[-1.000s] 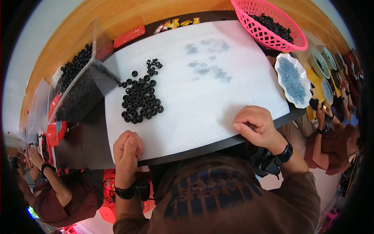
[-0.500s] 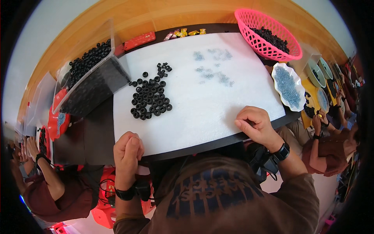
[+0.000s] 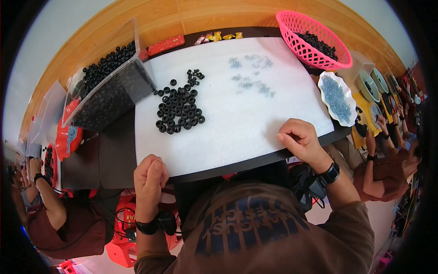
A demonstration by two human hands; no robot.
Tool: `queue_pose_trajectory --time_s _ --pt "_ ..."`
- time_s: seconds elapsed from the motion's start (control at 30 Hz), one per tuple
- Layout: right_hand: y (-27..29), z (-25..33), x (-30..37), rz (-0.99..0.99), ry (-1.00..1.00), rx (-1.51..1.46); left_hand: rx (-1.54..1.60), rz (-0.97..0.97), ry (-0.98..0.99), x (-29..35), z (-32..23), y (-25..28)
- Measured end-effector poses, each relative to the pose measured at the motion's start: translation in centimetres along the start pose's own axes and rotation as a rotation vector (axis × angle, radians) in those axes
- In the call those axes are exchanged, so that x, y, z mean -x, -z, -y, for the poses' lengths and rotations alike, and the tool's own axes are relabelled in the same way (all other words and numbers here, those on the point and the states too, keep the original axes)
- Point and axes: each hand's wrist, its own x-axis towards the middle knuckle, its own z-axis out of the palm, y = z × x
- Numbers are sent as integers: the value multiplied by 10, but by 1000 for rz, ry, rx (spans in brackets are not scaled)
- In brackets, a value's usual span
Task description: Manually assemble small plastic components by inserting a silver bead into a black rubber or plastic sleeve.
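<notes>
My left hand (image 3: 149, 177) rests at the near left edge of a white foam mat (image 3: 219, 137), curled into a fist with the thumb on top. Over the mat's near right part, my right hand (image 3: 299, 138) is loosely closed, fingers bent in toward the thumb. Nothing shows in either hand. A cluster of black ring-shaped beads (image 3: 178, 108) lies on the left of the mat, with a smaller group of black pieces (image 3: 195, 76) just beyond it. Farther right on the mat are scattered patches of tiny pale blue-grey beads (image 3: 248, 83).
A clear bin (image 3: 109, 91) of black beads stands left, near a red dish (image 3: 68, 137). At the right are a pink basket (image 3: 315, 43) and a white scalloped dish (image 3: 337, 98) of blue-grey beads. Wrapped sweets (image 3: 219, 36) line the back. Other people sit on both sides.
My hands keep the same closed pose and have barely moved. The mat and its beads sit slightly higher in the picture. People at the sides have shifted their arms.
</notes>
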Motion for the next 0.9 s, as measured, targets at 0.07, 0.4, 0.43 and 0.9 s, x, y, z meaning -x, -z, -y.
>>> queue_pose_trajectory --time_s 0.07,0.4,0.43,0.9 --pt "0 0 -1 3 -2 -2 -11 2 -1 -1 0 1" --pt "1 5 1 13 -22 -21 -5 6 26 -4 2 -6" --pt "1 4 2 10 -14 -21 1 3 32 -5 2 -7" --pt "-5 -6 -2 0 -63 -76 47 -26 12 -29 8 -10"
